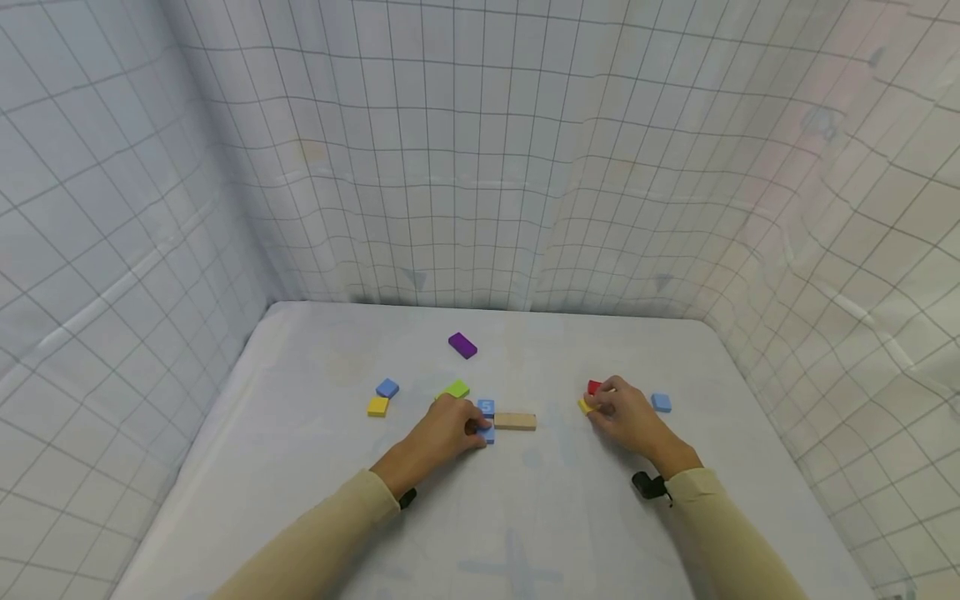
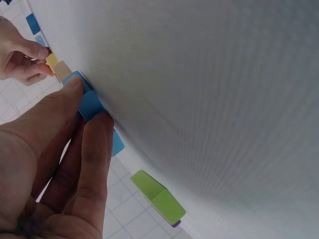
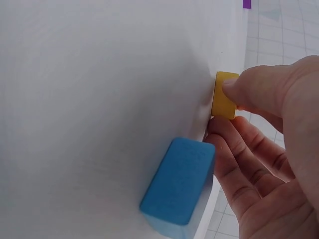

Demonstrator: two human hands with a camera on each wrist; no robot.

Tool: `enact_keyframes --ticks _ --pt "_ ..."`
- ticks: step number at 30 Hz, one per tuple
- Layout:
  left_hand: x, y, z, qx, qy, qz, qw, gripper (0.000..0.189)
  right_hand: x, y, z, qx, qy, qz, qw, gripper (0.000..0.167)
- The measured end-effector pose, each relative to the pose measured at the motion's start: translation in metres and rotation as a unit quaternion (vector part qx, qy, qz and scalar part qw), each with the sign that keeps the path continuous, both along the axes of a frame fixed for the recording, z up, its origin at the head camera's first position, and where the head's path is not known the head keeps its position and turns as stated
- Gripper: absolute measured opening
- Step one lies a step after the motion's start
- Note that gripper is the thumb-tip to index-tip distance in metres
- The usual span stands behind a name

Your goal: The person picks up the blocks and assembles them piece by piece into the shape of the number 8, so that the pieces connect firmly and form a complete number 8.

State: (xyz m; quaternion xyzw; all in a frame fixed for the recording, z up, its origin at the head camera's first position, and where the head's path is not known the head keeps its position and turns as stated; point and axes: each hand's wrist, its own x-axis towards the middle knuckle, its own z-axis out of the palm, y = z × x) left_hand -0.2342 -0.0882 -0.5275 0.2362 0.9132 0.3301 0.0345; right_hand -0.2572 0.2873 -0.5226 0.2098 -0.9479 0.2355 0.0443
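Pinching two blocks
Left hand is gripping a blue block, right hand a yellow block, probably needing level guiding.

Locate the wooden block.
In the head view, the wooden block lies between the left hand and right hand, just right of the blue block marked 5.

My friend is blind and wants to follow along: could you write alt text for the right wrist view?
A person's right grip pinches a yellow block at a white table. A blue block sits nearer the camera; a purple sliver shows at the top edge, with grid cloth behind.
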Motion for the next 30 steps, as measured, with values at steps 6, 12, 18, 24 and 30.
enact_keyframes --ticks 6,12,18,24,30 --pt "-0.009 -0.004 -0.018 -0.001 0.024 -0.019 0.9995 0.026 0.000 -0.002 0.000 -0.023 0.004 0.006 0.9997 0.028" --pt "0.007 0.001 0.012 0.005 0.005 -0.010 0.9999 0.024 0.000 -0.003 -0.001 -0.025 0.014 0.016 0.9995 0.023" --pt "-0.008 -0.003 -0.015 -0.005 0.024 -0.019 0.9995 0.026 -0.001 -0.003 -0.002 -0.020 0.028 0.025 0.9991 0.020" --pt "-0.007 -0.002 -0.012 -0.001 0.020 -0.018 0.9996 0.026 -0.001 -0.004 -0.004 -0.024 0.034 0.027 0.9988 0.020" --pt "0.005 -0.002 0.007 0.003 0.027 -0.020 0.9994 0.025 0.000 -0.007 -0.005 -0.032 0.027 0.029 0.9987 0.021"
